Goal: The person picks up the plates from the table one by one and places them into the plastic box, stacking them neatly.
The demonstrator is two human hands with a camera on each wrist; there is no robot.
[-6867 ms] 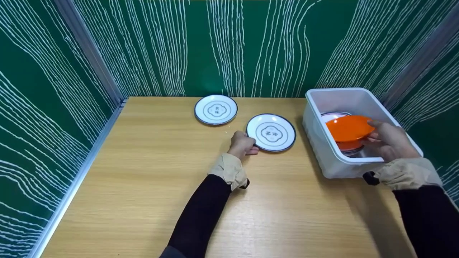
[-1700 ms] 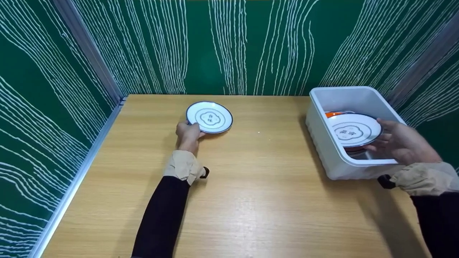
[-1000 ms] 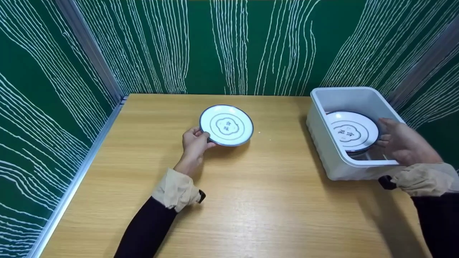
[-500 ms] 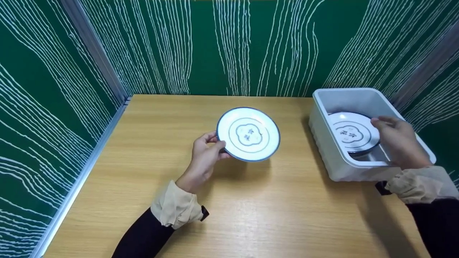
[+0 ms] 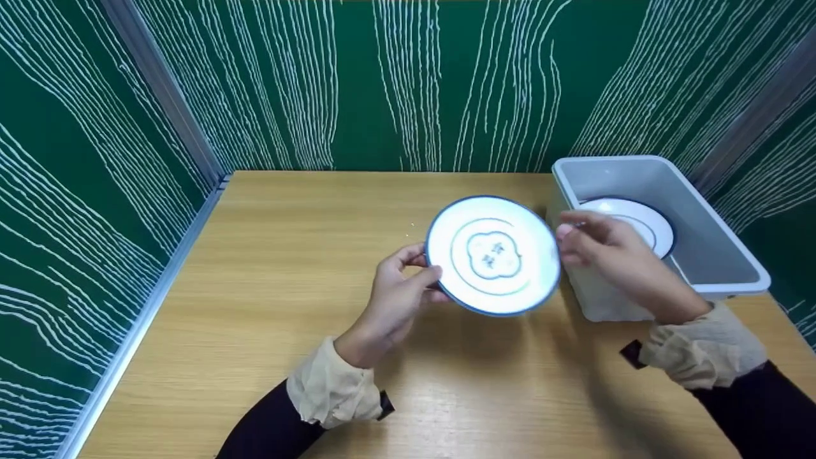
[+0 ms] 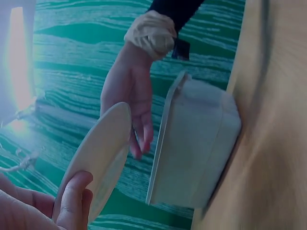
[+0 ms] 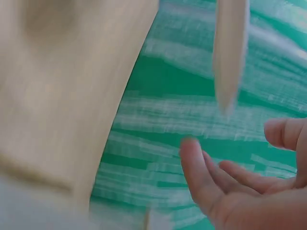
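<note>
A white plate (image 5: 494,255) with a blue rim and a dark emblem is held above the table, tilted toward the head camera. My left hand (image 5: 390,306) pinches its left edge, thumb on top and fingers beneath. At the plate's right edge is my right hand (image 5: 628,264); in the right wrist view its thumb and fingers (image 7: 199,175) are spread, a gap short of the plate edge (image 7: 230,57). Behind that hand, another white plate (image 5: 663,229) lies in the pale plastic bin (image 5: 720,242), partly hidden by the fingers.
The bin stands at the back right of the wooden table (image 5: 287,255). Green walls (image 5: 363,83) with white wavy lines enclose the back and sides, joined by metal corner posts (image 5: 162,95).
The orange dish and a second plate went into the bin by the right hand. The left hand lifted the remaining plate and carried it right; the right hand left the bin toward it.
</note>
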